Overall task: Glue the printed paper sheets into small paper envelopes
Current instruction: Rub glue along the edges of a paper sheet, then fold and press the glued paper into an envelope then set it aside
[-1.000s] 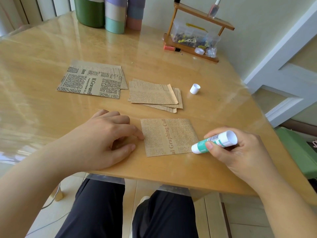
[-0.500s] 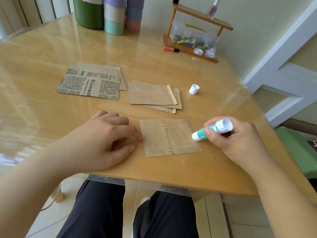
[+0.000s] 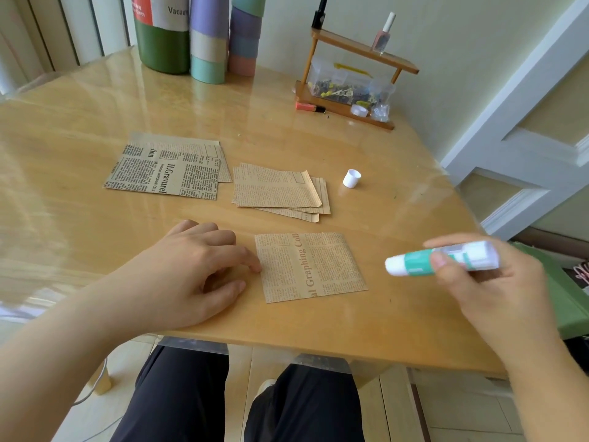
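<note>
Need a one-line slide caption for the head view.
Left hand steadies the printed sheet; right hand holds the uncapped glue stick clear.

That wooden table (image 3: 95, 122) has a really glossy, smooth top, light bouncing off it. The printed sheets (image 3: 165, 173) on it are matt brown kraft paper. Glue stick (image 3: 441, 259) and the cap (image 3: 351, 178) beyond it look like smooth plastic.

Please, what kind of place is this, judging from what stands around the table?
Most likely a room at home used for crafts, not a workshop. A glossy wooden table holds a small wooden shelf rack with a nail polish bottle and clear boxes of small bits, and tall pastel canisters stand against the wall.
</note>
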Tool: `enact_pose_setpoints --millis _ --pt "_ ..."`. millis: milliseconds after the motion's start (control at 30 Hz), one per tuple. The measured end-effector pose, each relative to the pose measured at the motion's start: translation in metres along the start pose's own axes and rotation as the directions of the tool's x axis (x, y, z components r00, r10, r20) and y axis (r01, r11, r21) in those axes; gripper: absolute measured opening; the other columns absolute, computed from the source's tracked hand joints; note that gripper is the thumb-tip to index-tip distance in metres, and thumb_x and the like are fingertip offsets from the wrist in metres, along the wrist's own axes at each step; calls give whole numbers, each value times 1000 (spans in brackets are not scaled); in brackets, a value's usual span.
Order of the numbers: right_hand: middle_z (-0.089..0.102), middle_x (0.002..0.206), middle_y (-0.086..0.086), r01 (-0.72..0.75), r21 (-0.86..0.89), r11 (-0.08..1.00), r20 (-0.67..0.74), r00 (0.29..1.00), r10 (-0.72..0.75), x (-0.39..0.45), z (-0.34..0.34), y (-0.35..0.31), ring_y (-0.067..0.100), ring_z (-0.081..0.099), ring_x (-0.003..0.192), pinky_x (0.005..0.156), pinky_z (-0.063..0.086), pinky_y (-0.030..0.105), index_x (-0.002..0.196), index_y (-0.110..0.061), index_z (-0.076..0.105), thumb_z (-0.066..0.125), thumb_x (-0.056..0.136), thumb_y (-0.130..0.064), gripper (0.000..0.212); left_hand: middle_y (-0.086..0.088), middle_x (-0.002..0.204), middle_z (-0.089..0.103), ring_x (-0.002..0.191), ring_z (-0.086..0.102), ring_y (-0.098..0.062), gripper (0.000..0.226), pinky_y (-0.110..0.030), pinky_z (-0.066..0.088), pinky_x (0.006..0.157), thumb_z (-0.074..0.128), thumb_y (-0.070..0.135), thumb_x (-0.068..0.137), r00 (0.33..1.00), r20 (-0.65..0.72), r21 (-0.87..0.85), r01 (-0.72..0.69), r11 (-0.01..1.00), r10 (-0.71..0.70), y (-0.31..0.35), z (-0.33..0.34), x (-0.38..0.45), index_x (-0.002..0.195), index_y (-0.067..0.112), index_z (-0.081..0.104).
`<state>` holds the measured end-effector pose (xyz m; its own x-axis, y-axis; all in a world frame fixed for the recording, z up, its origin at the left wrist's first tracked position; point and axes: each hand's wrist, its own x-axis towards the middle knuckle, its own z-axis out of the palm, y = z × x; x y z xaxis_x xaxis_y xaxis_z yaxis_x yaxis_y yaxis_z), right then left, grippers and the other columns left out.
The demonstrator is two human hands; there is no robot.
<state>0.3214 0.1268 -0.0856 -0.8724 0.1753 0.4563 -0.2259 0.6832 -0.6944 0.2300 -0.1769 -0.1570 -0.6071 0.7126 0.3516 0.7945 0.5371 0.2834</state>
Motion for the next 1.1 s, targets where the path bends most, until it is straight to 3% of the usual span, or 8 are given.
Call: enact_pose_setpoints --millis 133,267,433,567,700,900,1000,1100 --pt "62 53 0 -206 484 851 -146 939 310 6 -7 4 8 54 45 43 44 17 80 -18 69 57 89 -12 15 16 72 49 71 45 -6 23 -36 43 71 46 43 82 1000 19 -11 11 1000 -10 -1 -1 2 100 40 59" --pt "65 56 4 -422 687 591 44 837 546 11 2 12 8 62 49 46 51 17 88 -11 60 51 89 -15 10 19 70 42 70 40 1 22 -33 43 72 44 43 82 999 35 -5 26 1000 -26 0 -4 5 99 41 58" --pt "71 80 7 -505 755 418 270 821 503 25 14 24 12 67 69 60 56 21 95 -9 63 57 79 -21 22 20 75 41 75 40 8 28 -30 38 79 35 52 81 994 74 -27 87 996 -85 1 -8 11 97 43 56" --pt "70 103 -6 -517 643 565 338 854 397 44 27 30 5 56 82 74 45 19 100 -24 74 74 65 -37 38 19 83 41 87 39 8 33 -20 26 79 27 63 73 973 198 -51 132 990 -120 2 -13 23 89 46 49" --pt "71 102 -12 -455 534 712 272 890 365 68 39 37 0 56 91 82 36 22 110 -25 63 64 78 -18 32 15 83 43 76 44 3 10 -10 32 67 57 40 82 967 163 -93 211 973 -194 -8 -23 45 87 37 49" --pt "72 101 -9 -400 352 846 146 916 373 101 56 53 0 65 81 78 49 17 112 -22 52 66 85 -4 35 12 103 45 97 46 -11 30 -19 33 74 68 27 78 896 77 -36 441 897 -437 -51 -30 78 102 26 51" --pt "72 98 -11 -392 296 871 123 920 373 103 64 62 7 68 83 92 49 31 103 -27 51 69 84 -6 34 13 112 50 97 49 -9 42 -17 36 73 71 36 76 878 164 -31 461 887 -450 -58 -27 86 111 28 49" --pt "73 95 -11 -367 277 888 118 930 347 100 67 69 7 69 83 89 50 32 104 -28 51 70 83 -8 35 9 117 56 104 52 -10 38 -26 41 90 71 41 76 889 176 -57 437 898 -422 -62 -22 88 105 34 48"
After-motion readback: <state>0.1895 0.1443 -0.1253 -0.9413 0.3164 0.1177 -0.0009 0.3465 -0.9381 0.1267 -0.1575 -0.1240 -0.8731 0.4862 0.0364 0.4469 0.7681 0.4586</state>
